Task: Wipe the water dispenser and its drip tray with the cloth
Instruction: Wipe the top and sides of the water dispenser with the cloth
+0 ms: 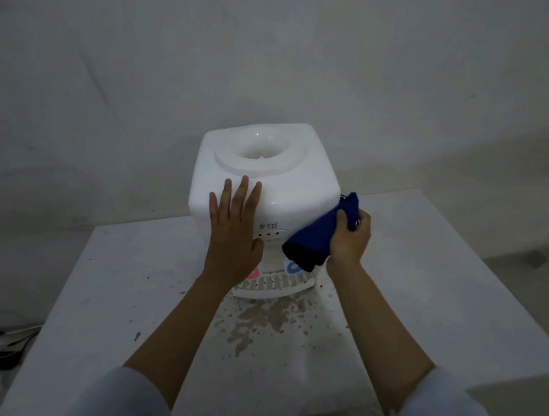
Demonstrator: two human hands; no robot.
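Observation:
A white tabletop water dispenser (287, 189) stands at the back of a white table (126, 295), its bottle well open on top. My left hand (233, 228) lies flat with straight fingers against its upper front left. My right hand (350, 238) grips a dark blue cloth (316, 239) and holds it against the dispenser's front right corner, above the blue tap (293, 268). The red tap (252, 274) peeks out beside my left wrist. Below them juts the slotted white drip tray (274, 286).
Brownish wet stains and specks (259, 322) spread over the table in front of the tray. Bare white walls stand close behind. Dark cables and objects (4, 349) lie on the floor at the lower left.

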